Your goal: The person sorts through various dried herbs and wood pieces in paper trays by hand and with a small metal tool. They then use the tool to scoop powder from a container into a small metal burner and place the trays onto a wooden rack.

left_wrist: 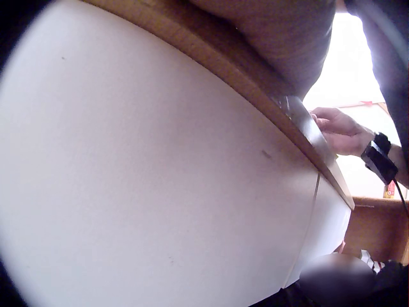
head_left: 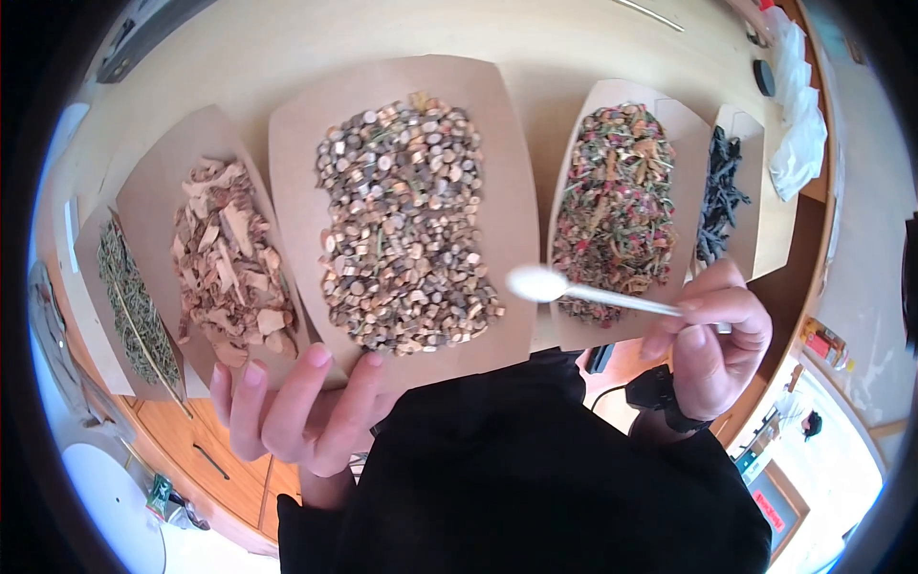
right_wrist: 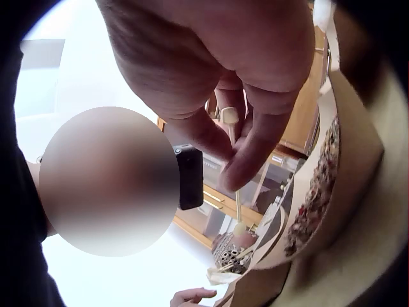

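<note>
My right hand (head_left: 712, 335) pinches a cotton swab (head_left: 612, 295) between thumb and fingers, its white tip blurred and pointing left. In the right wrist view, the cotton swab (right_wrist: 238, 204) hangs downward from the fingertips, its other end showing between the fingers. My left hand (head_left: 306, 411) has its fingers extended, palm up, with fingertips overlapping the near edges of two paper trays. The larger tray (head_left: 296, 143) holds round, sliced brown stem pieces (head_left: 402, 220). The tray to its left (head_left: 143, 182) holds pinkish-tan bark-like chips (head_left: 229, 258). Right of the middle, another tray (head_left: 602, 94) carries mixed reddish-green dried plant bits (head_left: 617, 210).
Dark, twisted pieces (head_left: 722, 201) fill a tray at the right. Green dried sprigs (head_left: 134, 297) lie in the far-left tray. A white plastic bag (head_left: 798, 143) hangs along the right edge of the wooden table (head_left: 382, 33). A metal rod (head_left: 650, 13) lies at the back.
</note>
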### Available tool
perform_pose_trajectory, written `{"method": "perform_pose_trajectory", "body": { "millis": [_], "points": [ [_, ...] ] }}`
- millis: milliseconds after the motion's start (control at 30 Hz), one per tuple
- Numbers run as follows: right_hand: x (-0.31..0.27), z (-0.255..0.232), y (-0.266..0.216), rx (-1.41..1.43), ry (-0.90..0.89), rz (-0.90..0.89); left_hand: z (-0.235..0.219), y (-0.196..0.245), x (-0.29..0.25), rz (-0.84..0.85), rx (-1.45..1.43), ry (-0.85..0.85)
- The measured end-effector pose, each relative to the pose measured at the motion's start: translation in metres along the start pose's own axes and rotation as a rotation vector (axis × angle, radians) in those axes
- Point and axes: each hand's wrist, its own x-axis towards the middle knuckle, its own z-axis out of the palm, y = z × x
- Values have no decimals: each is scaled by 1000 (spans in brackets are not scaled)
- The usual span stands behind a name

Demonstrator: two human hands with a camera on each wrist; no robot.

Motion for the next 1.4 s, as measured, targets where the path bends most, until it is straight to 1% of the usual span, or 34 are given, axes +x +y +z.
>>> {"method": "perform_pose_trajectory", "body": {
  "millis": [33, 67, 133, 233, 267, 333, 367, 400, 467, 533, 567, 600, 667, 700, 767, 800, 867, 933, 1000, 1033, 1067, 1133, 1200, 1267, 1300, 1333, 1400],
  "points": [
    [-4, -9, 0, -10, 33, -37, -6, -2, 2, 24, -7, -53],
    [-6, -18, 1, -6, 31, -92, -3, 0, 4, 29, -9, -50],
    [-11, -31, -3, -46, 19, -141, 2, 5, 5, -39, 28, 14],
    [-21, -39, -5, -56, 77, -147, -14, 8, -1, -67, -32, -11],
    [-25, -40, -5, -69, 110, -162, -13, 10, 4, -57, -32, -5],
    [-31, -43, -7, -95, 160, -171, -9, 20, 19, 53, -48, 15],
    [-32, -49, -8, -229, 72, -222, -3, 32, 27, 48, -106, 48],
    [-33, -53, -9, -361, -16, -274, -5, 44, 37, 58, -99, 49],
    [-33, -47, -10, -369, -44, -254, -8, 69, 55, 51, -213, -190],
    [-30, -42, -13, -511, -112, -249, -3, 86, 68, 10, -283, -272],
    [-31, -36, -12, -524, -108, -250, 4, 94, 75, -10, -319, -238],
    [-30, -27, -11, -495, -83, -251, 9, 96, 78, 5, -318, -239],
    [-32, -28, -10, -638, -107, -393, 17, 101, 81, 57, -337, -232],
    [-36, -31, -10, -634, -99, -394, 20, 106, 82, 38, -345, -195],
    [-46, -37, -11, -616, -80, -556, 20, 108, 81, 46, -351, -198],
    [-50, -40, -12, -612, -76, -557, 20, 109, 80, 45, -361, -199],
    [-59, -45, -15, -673, -180, -634, 22, 113, 81, 35, -363, -204],
    [-64, -46, -13, -675, -205, -638, 24, 116, 81, 22, -365, -208],
    [-67, -45, -9, -752, -311, -632, 25, 118, 81, 4, -372, -215],
    [-66, -43, -6, -819, -314, -659, 25, 118, 81, 7, -371, -215],
    [-64, -42, -2, -818, -311, -659, 24, 117, 82, 15, -384, -231],
    [-59, -39, 4, -920, -300, -660, 24, 116, 83, 26, -396, -249],
    [-54, -36, 9, -941, -275, -673, 27, 115, 81, 59, -377, -203],
    [-46, -34, 12, -999, -245, -695, 25, 113, 81, 61, -387, -222],
    [-41, -32, 13, -1000, -208, -698, 24, 113, 81, 62, -399, -241],
    [-35, -31, 14, -1000, -209, -696, 24, 113, 81, 62, -400, -242],
    [-22, -29, 16, -969, -123, -734, 24, 114, 82, 41, -406, -236]
  ]
}}
